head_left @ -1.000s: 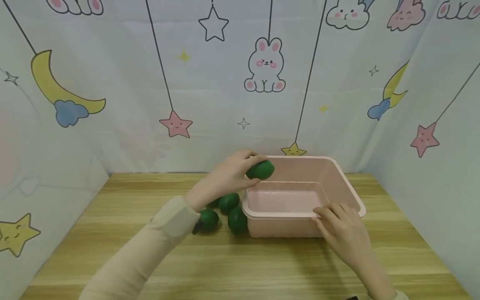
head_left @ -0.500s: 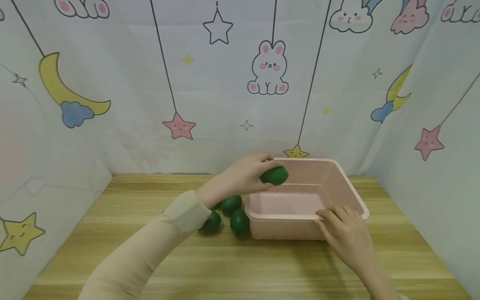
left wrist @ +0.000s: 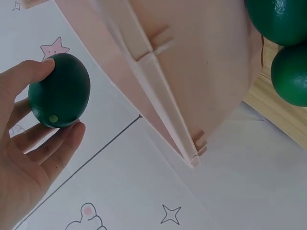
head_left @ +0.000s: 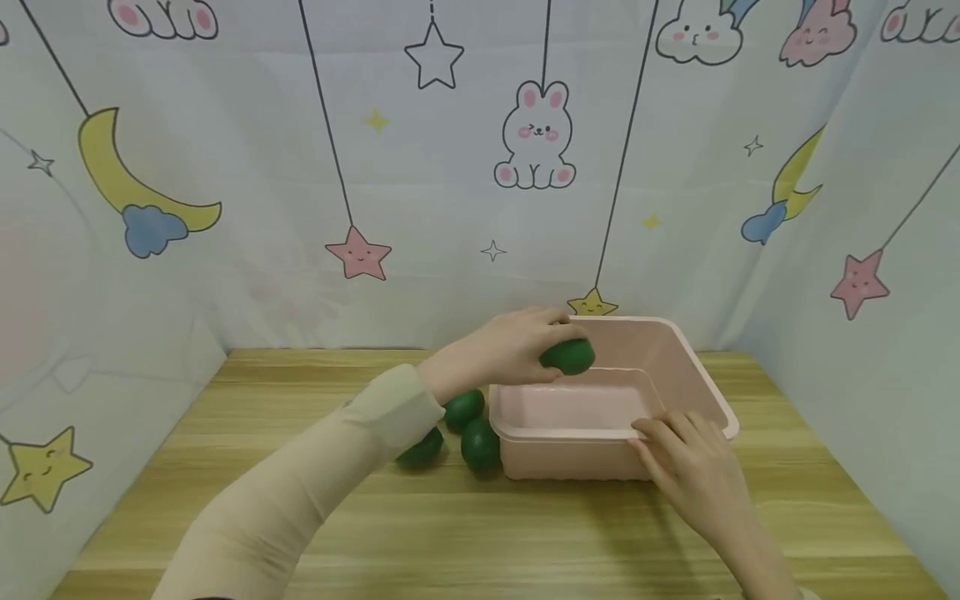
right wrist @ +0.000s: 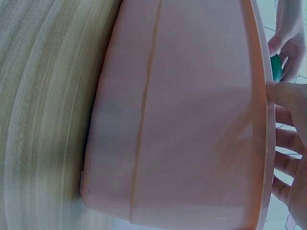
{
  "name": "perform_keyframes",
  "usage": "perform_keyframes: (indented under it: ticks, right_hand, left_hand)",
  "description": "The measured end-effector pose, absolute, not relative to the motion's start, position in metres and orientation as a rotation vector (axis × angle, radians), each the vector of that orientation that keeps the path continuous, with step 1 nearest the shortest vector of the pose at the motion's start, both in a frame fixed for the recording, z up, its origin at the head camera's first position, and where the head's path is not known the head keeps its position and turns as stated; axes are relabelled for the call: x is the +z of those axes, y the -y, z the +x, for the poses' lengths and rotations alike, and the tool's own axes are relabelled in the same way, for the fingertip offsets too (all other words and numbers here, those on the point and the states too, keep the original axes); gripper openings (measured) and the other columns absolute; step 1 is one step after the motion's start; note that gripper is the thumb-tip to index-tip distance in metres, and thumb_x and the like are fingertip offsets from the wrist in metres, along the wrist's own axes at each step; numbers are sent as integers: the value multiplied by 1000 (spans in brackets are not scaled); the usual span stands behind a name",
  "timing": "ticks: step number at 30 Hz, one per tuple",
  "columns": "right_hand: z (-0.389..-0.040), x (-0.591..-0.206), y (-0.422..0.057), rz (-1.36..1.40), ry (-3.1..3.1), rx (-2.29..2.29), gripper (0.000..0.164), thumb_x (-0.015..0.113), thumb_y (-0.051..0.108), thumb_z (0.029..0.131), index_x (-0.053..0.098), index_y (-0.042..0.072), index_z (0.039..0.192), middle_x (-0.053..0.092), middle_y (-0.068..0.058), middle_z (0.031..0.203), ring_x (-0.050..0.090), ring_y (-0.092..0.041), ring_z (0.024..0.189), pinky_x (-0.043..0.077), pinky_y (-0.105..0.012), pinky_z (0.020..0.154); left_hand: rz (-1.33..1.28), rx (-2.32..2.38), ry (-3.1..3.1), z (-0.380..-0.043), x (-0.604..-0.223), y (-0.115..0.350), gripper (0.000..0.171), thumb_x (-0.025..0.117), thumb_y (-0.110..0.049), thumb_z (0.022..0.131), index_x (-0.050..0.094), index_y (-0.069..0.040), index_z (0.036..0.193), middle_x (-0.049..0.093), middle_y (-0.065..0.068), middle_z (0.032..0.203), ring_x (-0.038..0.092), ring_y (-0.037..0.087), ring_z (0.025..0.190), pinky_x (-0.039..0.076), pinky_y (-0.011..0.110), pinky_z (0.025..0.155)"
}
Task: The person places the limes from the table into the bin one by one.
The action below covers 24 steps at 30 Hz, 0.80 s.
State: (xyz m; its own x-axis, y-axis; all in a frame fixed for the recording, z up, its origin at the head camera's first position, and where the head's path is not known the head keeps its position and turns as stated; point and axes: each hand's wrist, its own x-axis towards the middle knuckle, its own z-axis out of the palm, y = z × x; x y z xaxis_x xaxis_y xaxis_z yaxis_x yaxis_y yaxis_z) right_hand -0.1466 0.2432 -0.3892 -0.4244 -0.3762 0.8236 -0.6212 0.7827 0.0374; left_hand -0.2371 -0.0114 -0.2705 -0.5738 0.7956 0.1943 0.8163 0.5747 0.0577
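My left hand [head_left: 522,343] holds a dark green avocado [head_left: 567,357] above the left part of a pink plastic bin [head_left: 577,457]. In the left wrist view, the thumb and fingers grip the avocado [left wrist: 60,91], which has a small pale spot at one end. At the bin's front rim, toward its right corner, my right hand [head_left: 696,475] grips the edge. The right wrist view shows the thumb on the outside and the fingers over the rim [right wrist: 269,158]. Several more avocados [head_left: 480,446] lie on the table against and near the bin's left side, some partly behind my left sleeve.
The bin stands on a wood-grain table [head_left: 525,542] near its back edge. Behind and to both sides hangs a white curtain [head_left: 450,183] printed with stars, moons and rabbits. The visible part of the bin's floor [head_left: 585,404] is bare.
My left hand has carried the avocado to the right, from the bin's left rim to over its inside. My right hand stays on the front rim. The head view has shifted slightly.
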Motion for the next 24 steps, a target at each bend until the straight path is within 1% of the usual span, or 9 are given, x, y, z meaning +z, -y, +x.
perform_keyframes:
  ticks: [4, 6, 8, 14, 24]
  right_hand:
    - [-147, -389, -244, 737, 2078, 326, 46, 43, 45, 100, 71, 9, 91, 61, -3, 81, 53, -23, 77, 37, -31, 72]
    - [-147, -389, -244, 735, 2086, 318, 47, 43, 45, 100, 71, 9, 91, 61, -3, 81, 53, -22, 76, 37, -31, 72]
    - [-146, -389, -244, 734, 2090, 314, 47, 42, 46, 100, 70, 9, 91, 60, -3, 81, 53, -22, 76, 36, -30, 72]
    - [-145, -389, -245, 735, 2107, 318, 48, 41, 46, 100, 70, 9, 91, 61, -3, 82, 54, -23, 78, 37, -31, 73]
    - [-145, -388, -244, 744, 2092, 330, 47, 43, 45, 100, 70, 8, 90, 61, -3, 83, 54, -23, 79, 37, -32, 73]
  left_hand:
    - [-1372, -156, 2674, -239, -269, 7, 56, 70, -31, 87, 50, -25, 138, 55, 0, 128, 56, 15, 108, 52, 31, 84]
    - [-1381, -137, 2681, -240, -269, 5, 56, 70, -31, 87, 50, -24, 138, 55, 1, 127, 56, 15, 107, 52, 31, 83]
    - [-1395, -123, 2686, -241, -270, 2, 56, 70, -30, 87, 51, -23, 138, 55, 1, 126, 55, 15, 107, 51, 30, 85]
    - [-1460, -80, 2671, -245, -273, -5, 55, 70, -29, 87, 52, -20, 137, 56, 2, 127, 54, 15, 113, 49, 30, 93]
    - [-1511, 15, 2598, -246, -278, -13, 50, 71, -27, 85, 56, -20, 132, 58, 3, 122, 56, 16, 108, 50, 29, 91]
